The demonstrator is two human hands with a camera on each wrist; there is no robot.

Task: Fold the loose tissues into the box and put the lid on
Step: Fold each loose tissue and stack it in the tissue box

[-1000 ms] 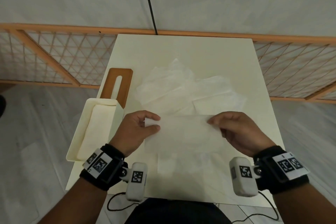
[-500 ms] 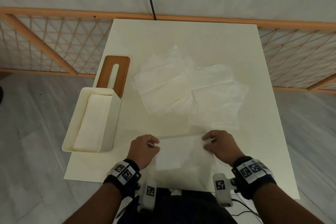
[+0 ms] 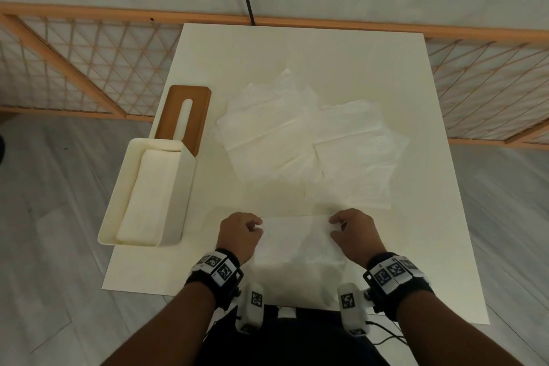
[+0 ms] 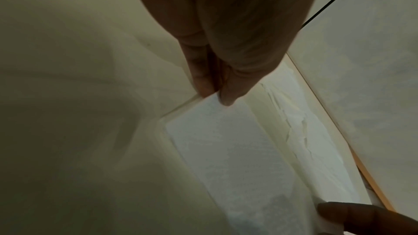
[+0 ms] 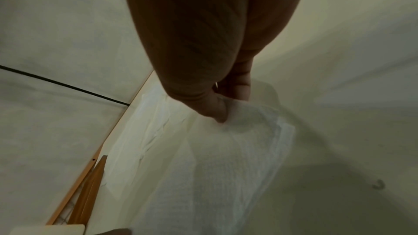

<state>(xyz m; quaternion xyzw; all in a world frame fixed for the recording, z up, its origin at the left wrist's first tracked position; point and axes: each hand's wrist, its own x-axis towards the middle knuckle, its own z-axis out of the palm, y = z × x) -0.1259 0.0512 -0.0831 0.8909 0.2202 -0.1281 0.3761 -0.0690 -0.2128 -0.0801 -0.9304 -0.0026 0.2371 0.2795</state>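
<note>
While the box (image 3: 148,190) stands open at the left edge of the surface (image 3: 326,68) with a stack of tissues already in it, the step in hand is the folding of one more sheet. The left hand (image 3: 239,236) and the right hand (image 3: 353,235) each pinch a far corner of a single tissue (image 3: 297,249) at the near edge of the surface, thumb against fingertip in both wrist views. The sheet looks doubled over, its lower part draping toward the person (how many layers it has I cannot tell).

The loose tissues (image 3: 312,148) lie overlapping in a pile at the middle of the surface, well apart from the hands, so I judge the task far from finished. The brown slotted lid (image 3: 185,114) lies just beyond the box, partly hidden by its far wall, not yet fitted.

The next move probably calls for squaring the fold to the width of the box, then carrying the sheet left and laying it flat on the stack, with a light grip, since thin tissue tears and crumples easily.
</note>
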